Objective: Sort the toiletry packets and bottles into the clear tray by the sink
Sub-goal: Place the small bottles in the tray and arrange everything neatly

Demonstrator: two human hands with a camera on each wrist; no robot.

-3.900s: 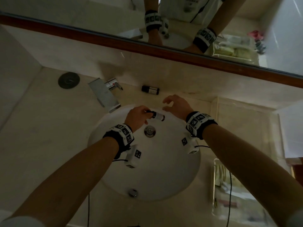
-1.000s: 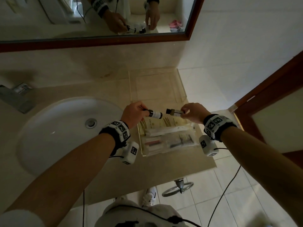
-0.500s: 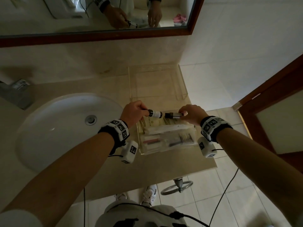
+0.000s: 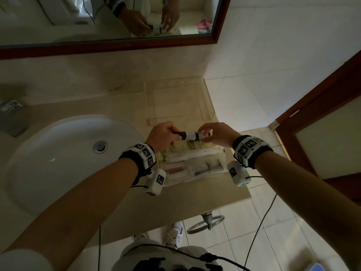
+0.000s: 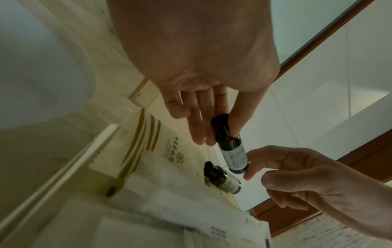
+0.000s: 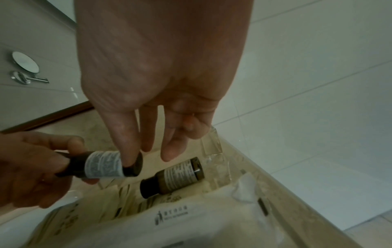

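Observation:
A small dark bottle with a white label (image 4: 190, 136) is held level just above the clear tray (image 6: 214, 151). My left hand (image 4: 176, 133) pinches its cap end (image 5: 221, 124) between thumb and fingers. My right hand (image 4: 204, 134) meets it from the other side, thumb (image 6: 127, 156) and forefinger on the bottle's base. A second, matching bottle (image 6: 176, 176) lies on its side in the tray on top of the packets (image 4: 195, 163), right under the held one (image 5: 233, 156). The head view hides that lying bottle behind the hands.
A second clear acrylic tray (image 4: 175, 100) stands empty against the wall behind the filled one. The white basin (image 4: 58, 153) and tap (image 4: 9, 114) are to the left. The counter's front edge (image 4: 214, 202) runs close below the tray, and a wooden door frame (image 4: 312, 106) is at the right.
My right hand has let go of its bottle, which now lies in the tray, and has moved onto the base of the bottle in my left hand. Before that, both hands came over from the sink.

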